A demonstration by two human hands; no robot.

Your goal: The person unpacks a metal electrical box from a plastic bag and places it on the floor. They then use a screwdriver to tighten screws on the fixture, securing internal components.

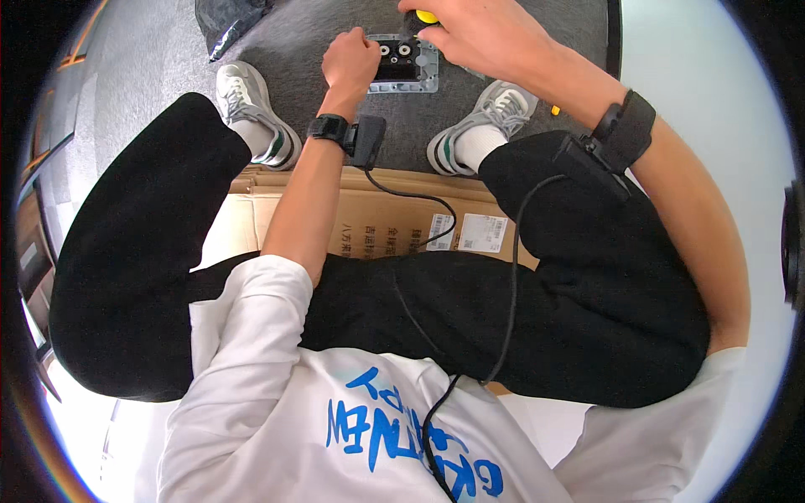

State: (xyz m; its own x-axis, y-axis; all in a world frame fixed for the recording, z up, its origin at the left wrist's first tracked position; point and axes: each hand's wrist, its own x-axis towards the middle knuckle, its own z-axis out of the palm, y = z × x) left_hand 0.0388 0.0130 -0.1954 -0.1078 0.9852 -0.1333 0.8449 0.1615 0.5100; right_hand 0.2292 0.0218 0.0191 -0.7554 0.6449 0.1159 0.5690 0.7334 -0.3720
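Observation:
A shallow grey plastic casing (pixel 428 82) lies on the floor between my shoes. Its inside is black, with two white round parts side by side. My left hand (pixel 350 62) is closed at the casing's left edge, the fingers curled and partly covering that side. Above the casing's far right corner, my right hand (pixel 482 35) grips a yellow-and-black tool handle (pixel 427 16). The tool's dark end points down toward the casing. Its tip cannot be made out.
Flattened cardboard (pixel 319 220) lies under my legs. My left shoe (pixel 243 96) and right shoe (pixel 495 117) flank the casing. A black plastic bag (pixel 228 23) sits at the far left. A small yellow piece (pixel 555 110) lies right of my right shoe. Cables hang from both wrist devices.

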